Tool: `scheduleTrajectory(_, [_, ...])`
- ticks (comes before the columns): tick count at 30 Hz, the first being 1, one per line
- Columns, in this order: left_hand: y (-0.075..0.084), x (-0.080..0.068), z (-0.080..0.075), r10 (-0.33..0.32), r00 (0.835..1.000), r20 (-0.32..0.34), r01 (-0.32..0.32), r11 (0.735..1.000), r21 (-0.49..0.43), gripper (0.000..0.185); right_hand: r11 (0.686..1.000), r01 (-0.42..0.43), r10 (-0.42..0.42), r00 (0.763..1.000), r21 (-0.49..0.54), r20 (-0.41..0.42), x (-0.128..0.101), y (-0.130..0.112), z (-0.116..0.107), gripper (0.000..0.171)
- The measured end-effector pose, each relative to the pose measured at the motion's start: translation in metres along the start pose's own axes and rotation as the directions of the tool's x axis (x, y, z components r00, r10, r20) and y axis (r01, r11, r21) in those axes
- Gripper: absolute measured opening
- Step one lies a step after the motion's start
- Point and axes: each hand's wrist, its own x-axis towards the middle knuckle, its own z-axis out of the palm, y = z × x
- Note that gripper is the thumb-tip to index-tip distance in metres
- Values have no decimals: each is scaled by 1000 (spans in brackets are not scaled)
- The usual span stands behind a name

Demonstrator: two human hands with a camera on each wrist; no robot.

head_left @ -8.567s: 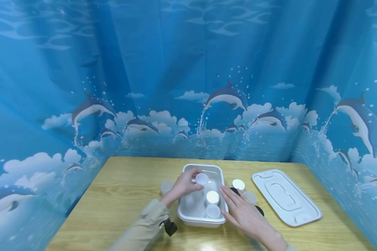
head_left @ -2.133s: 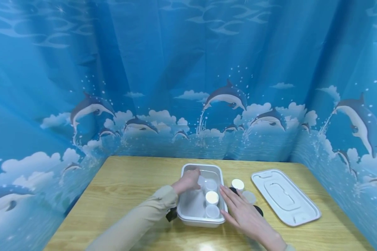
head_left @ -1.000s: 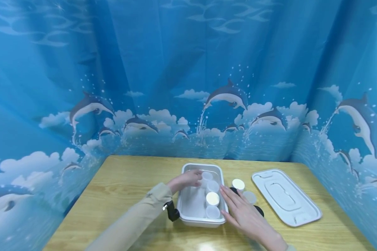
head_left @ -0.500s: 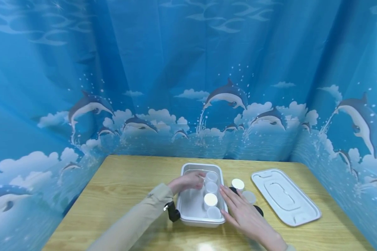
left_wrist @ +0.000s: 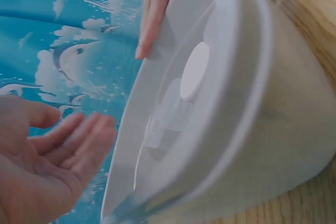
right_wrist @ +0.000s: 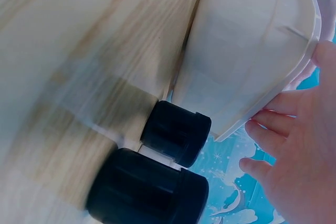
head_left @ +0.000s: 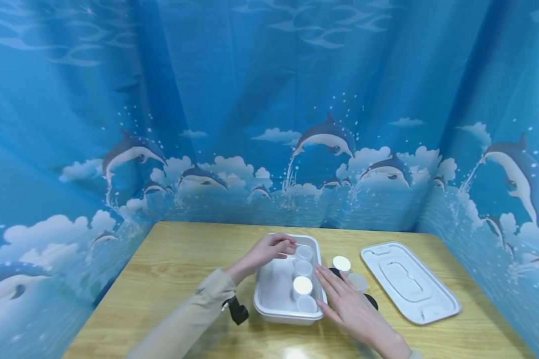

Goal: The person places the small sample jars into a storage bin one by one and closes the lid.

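Note:
A white plastic bin stands on the table. Along its right side several small round jars form a row: translucent ones, one of them a frosted jar at the far end, and one with a bright white lid. My left hand hovers over the bin's far left part; in the left wrist view its fingers are loosely bent with nothing in them. My right hand lies with extended fingers against the bin's right rim; the right wrist view shows the fingertips touching that rim.
Right of the bin stand a white-lidded jar, a translucent jar and black jars, partly covered by my right hand. Farther right lies the white bin lid. A dolphin-print curtain hangs behind the wooden table.
My left hand has let go of a translucent jar at the row's far end and risen. The translucent jar formerly left of the bin is gone from there. My right hand has stayed put.

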Motion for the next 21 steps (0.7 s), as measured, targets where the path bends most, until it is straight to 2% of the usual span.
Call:
scheduleTrajectory(2, [0,-7,-4,39,999,-13,-40,998,-54,37,1000,-3,3,1000,-2,3,0,-1,0,62])
scheduleTrajectory(5, [1,-19,-9,99,993,-69,-104,992,-75,39,1000,-3,3,1000,-5,10,0,-1,0,62])
scheduleTrajectory(7, [1,-28,-12,139,981,-133,-142,990,-12,37,1000,2,-2,1000,1,12,0,-1,0,61])
scheduleTrajectory(10, [-3,-42,-17,201,958,-207,-165,970,177,35,1000,19,-19,1000,9,-4,1,-1,1,62])
scheduleTrajectory(11, [-6,-47,-19,228,949,-219,-170,952,254,35,1000,25,-25,1000,9,-10,2,-1,1,62])
scheduleTrajectory(14, [-17,-61,-23,325,922,-209,-199,862,466,38,999,38,-37,999,14,-21,2,0,1,62])
scheduleTrajectory(16, [-24,-70,-25,356,917,-183,-194,796,574,44,999,39,-38,999,12,-20,2,0,1,61])
scheduleTrajectory(18, [-29,-78,-25,340,929,-145,-164,729,665,52,999,36,-35,999,11,-19,2,0,1,61])
scheduleTrajectory(21, [-36,-89,-22,268,960,-85,-117,655,747,63,999,32,-32,999,12,-21,3,1,1,61])
